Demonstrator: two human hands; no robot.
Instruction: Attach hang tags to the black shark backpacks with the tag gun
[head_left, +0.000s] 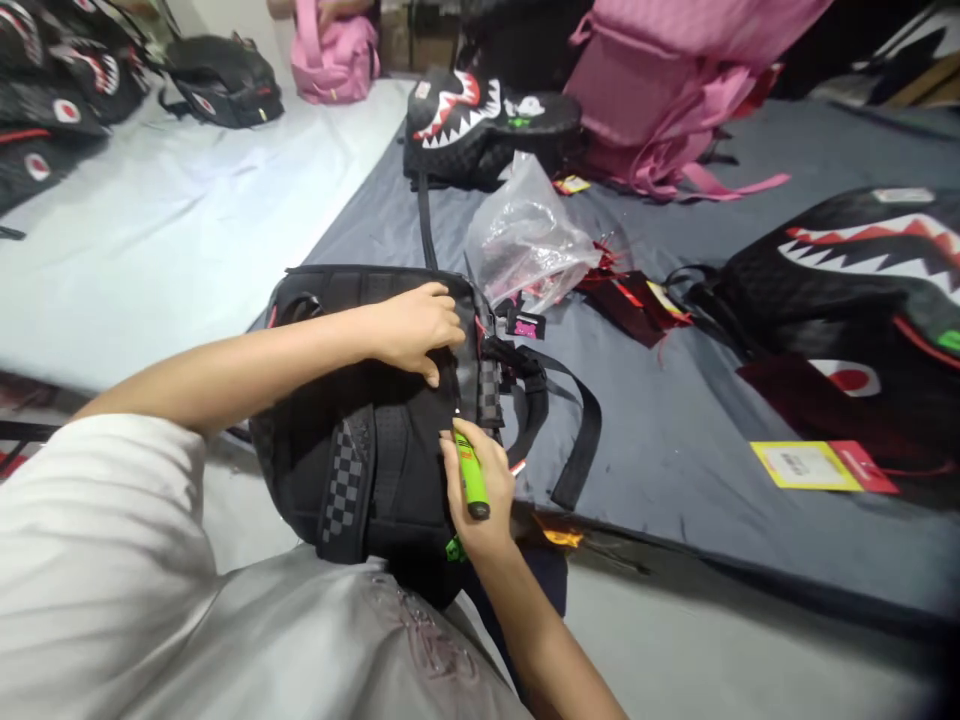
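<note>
A black backpack (405,415) with grey checkered strap patches lies on its front at the table's edge, close against my body. My left hand (420,330) rests on its upper part, palm down, the thumb apart from the slightly bent fingers. My right hand (484,490) is closed around a bright green pen-like tool (471,470) with a dark end. Its thin tip points at the bag's side seam, just below my left thumb; whether it touches the fabric I cannot tell. Loose black straps (574,440) trail from the bag's right side.
A clear plastic bag (529,235) and dark red tags (634,305) lie beyond the backpack. Shark-mouth backpacks (847,330) stand at right and at the back (480,130). A pink backpack (637,90) stands behind. Another person's hands hold a pink bag (337,60) across the pale table (225,220).
</note>
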